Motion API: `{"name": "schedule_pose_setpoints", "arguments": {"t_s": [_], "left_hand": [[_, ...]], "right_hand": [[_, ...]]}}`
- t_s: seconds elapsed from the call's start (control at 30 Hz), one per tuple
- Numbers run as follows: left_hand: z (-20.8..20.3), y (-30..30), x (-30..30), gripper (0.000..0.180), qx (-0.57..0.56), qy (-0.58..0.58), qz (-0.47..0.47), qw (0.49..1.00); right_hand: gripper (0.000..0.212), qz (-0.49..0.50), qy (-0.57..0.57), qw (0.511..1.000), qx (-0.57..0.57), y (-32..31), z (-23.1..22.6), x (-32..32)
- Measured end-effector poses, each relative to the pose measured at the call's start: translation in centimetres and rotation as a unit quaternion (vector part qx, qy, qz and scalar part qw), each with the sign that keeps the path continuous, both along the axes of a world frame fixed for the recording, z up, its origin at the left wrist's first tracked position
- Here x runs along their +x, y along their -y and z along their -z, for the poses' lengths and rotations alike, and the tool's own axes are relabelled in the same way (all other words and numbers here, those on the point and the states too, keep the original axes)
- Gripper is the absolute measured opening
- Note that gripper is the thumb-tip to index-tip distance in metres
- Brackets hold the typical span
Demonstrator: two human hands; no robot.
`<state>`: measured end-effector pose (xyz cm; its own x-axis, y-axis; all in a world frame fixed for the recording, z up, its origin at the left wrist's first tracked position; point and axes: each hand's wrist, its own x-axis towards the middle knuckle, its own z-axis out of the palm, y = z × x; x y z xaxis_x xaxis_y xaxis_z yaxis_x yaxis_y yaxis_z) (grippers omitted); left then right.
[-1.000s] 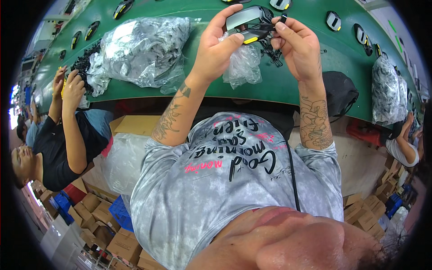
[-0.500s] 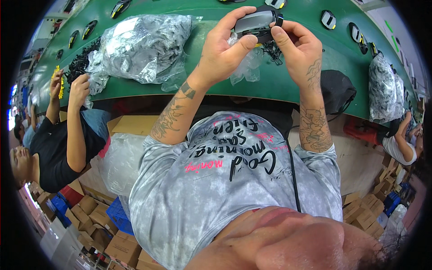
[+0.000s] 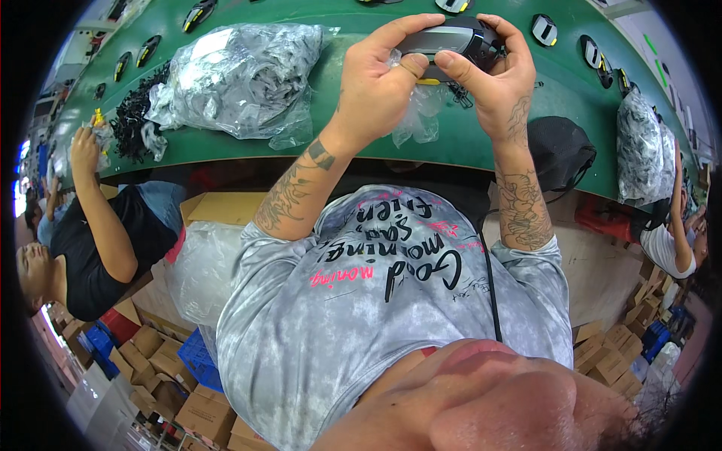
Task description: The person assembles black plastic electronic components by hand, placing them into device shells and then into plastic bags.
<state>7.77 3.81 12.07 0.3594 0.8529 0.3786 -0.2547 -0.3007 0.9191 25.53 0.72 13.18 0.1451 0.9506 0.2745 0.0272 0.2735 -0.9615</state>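
Clamping ends: left hand, right hand held grey-black case | seemed stiff, light, partly hidden | edges suited gripping

Fingers (thumbs included) partly hide the grey-black device.

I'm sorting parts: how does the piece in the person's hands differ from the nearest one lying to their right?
The held piece is gripped by the left hand and right hand; the loose piece lies untouched on the green table. The hands partly cover the held piece, while the loose piece shows unobstructed. Both have black and grey surfaces.
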Motion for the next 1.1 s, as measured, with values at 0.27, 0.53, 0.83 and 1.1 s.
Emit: {"name": "schedule_pose_setpoints", "arguments": {"t_s": [0.27, 0.53, 0.83, 1.1], "left_hand": [[-0.7, -0.4, -0.6, 0.039, -0.156, 0.097, 0.08, 0.98], [-0.7, -0.5, -0.7, 0.052, -0.177, 0.143, 0.106, 0.968], [-1.1, -0.7, -0.7, 0.072, 0.244, -0.278, -0.089, 0.925], [-1.9, -8.1, -1.4, 0.042, 0.183, -0.381, -0.215, 0.881]], "right_hand": [[0.065, -0.092, -0.059, 0.994, -0.013, -0.9, 0.5, 2.6], [0.07, -0.166, -0.096, 0.981, -0.014, -0.8, -0.4, 3.5], [0.039, -0.1, -0.242, 0.956, -0.135, -2.3, 1.1, 2.8], [0.041, 0.025, -0.188, 0.974, -0.12, -2.7, 3.4, 6.5]]}}
